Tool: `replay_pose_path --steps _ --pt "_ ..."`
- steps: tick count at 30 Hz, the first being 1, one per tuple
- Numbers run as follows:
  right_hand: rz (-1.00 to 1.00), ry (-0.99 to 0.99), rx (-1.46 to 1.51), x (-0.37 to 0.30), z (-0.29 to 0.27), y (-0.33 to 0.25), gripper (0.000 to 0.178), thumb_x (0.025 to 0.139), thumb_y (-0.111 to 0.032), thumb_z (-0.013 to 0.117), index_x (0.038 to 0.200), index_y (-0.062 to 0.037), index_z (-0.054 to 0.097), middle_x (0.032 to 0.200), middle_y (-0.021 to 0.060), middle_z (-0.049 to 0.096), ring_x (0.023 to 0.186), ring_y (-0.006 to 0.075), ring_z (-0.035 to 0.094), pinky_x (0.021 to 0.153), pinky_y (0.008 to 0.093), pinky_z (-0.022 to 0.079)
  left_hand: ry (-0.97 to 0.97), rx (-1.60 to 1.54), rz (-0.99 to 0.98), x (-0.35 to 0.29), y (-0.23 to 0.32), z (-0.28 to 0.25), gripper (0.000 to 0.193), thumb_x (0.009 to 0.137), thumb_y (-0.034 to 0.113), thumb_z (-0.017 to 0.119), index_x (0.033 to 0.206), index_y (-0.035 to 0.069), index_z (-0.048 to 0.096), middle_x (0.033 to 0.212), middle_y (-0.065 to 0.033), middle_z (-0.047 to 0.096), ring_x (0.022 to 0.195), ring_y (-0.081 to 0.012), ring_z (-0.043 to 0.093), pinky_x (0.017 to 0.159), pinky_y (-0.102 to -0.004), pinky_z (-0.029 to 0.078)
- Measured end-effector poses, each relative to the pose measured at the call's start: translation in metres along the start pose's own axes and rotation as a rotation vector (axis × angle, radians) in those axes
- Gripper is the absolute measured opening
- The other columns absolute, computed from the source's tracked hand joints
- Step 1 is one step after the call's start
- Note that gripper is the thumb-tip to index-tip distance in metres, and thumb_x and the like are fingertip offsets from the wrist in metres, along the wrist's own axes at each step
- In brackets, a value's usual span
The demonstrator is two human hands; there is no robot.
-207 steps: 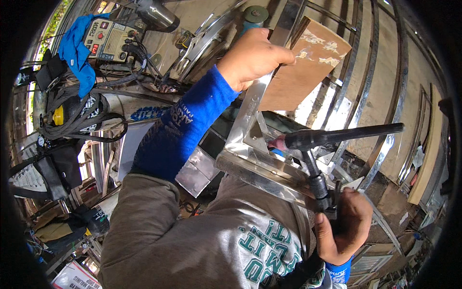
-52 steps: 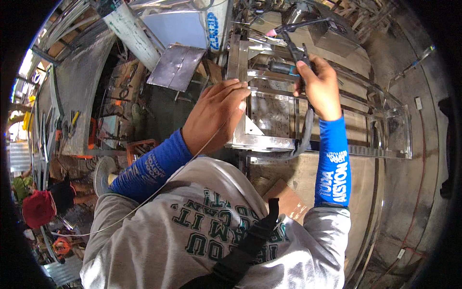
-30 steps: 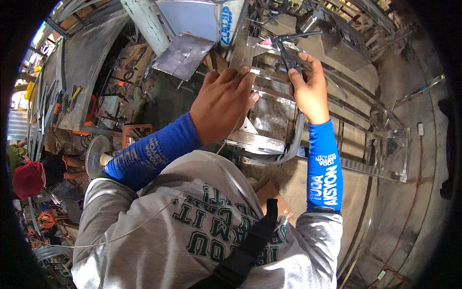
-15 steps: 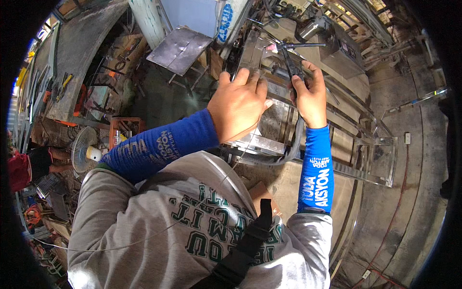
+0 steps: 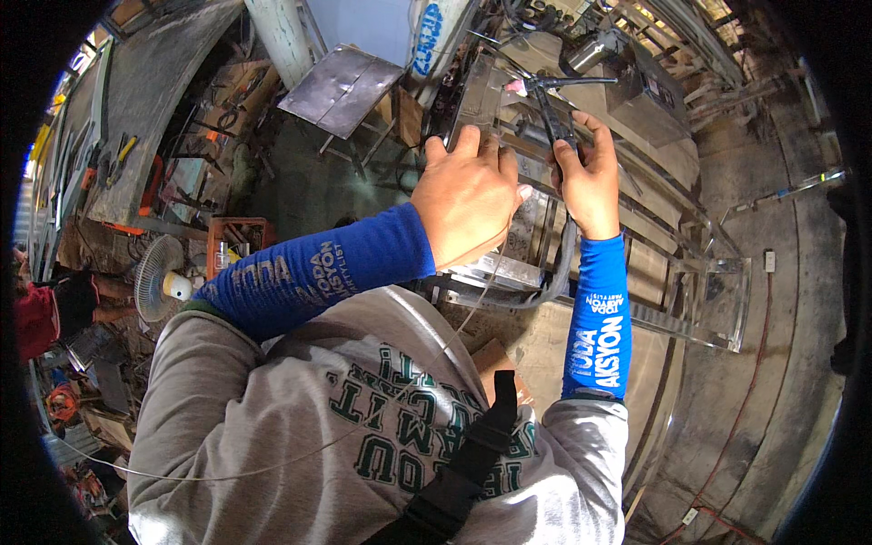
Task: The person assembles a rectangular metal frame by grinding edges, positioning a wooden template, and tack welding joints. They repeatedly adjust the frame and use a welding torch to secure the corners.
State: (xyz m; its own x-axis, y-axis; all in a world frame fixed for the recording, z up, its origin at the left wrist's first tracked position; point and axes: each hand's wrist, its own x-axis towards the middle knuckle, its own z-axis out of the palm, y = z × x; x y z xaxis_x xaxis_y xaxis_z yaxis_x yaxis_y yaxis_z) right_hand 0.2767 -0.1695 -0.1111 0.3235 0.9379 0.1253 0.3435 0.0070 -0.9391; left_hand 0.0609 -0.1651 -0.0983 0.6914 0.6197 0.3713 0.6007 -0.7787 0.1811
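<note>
On the blue right sleeve (image 5: 595, 318), below the right fingers (image 5: 597, 136), stand white letters, small rows nearest the hand and larger ones farther from it, while the blue left sleeve (image 5: 359, 259), down and to the left of the left fingers (image 5: 468, 143), carries paler, greyer lettering in small and large sizes. Below both sets of fingers, the grey shirt (image 5: 218, 400) bears several rows of dark green block letters, upside down in this view, partly crossed by folds. Above the left fingers, blue letters run lengthwise along a whitish post (image 5: 431, 41).
</note>
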Motion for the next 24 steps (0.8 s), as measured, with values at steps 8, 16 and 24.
replay_pose_path --steps 8,16,24 --pt "0.004 -0.002 0.016 -0.001 -0.004 0.001 0.044 0.097 -0.002 0.063 0.138 -0.0069 0.048 0.076 0.0042 0.064 0.055 0.0080 0.053 0.047 0.0260 0.039 0.021 0.009 -0.026 -0.001 0.003 0.006 0.040 0.100 0.034 0.059 0.113 -0.003 0.063 0.111 -0.0164 0.068 0.108 -0.0329 0.054 0.077 -0.0536 0.042" --pt "-0.023 0.001 -0.062 -0.001 -0.009 0.007 0.043 0.101 -0.006 0.062 0.141 -0.0100 0.049 0.079 0.0045 0.067 0.056 0.0071 0.053 0.048 0.0226 0.037 0.040 0.005 -0.017 0.001 0.005 0.007 0.038 0.100 0.035 0.060 0.107 -0.002 0.065 0.105 -0.0144 0.069 0.105 -0.0317 0.055 0.077 -0.0520 0.044" --pt "-0.067 0.005 -0.063 0.004 -0.011 0.009 0.045 0.095 -0.005 0.066 0.137 -0.0024 0.052 0.090 0.0094 0.071 0.070 0.0106 0.062 0.060 0.0266 0.049 0.064 0.054 0.026 0.005 0.000 0.008 0.032 0.098 0.033 0.064 0.103 0.001 0.068 0.104 -0.0125 0.072 0.099 -0.0309 0.059 0.072 -0.0497 0.049"
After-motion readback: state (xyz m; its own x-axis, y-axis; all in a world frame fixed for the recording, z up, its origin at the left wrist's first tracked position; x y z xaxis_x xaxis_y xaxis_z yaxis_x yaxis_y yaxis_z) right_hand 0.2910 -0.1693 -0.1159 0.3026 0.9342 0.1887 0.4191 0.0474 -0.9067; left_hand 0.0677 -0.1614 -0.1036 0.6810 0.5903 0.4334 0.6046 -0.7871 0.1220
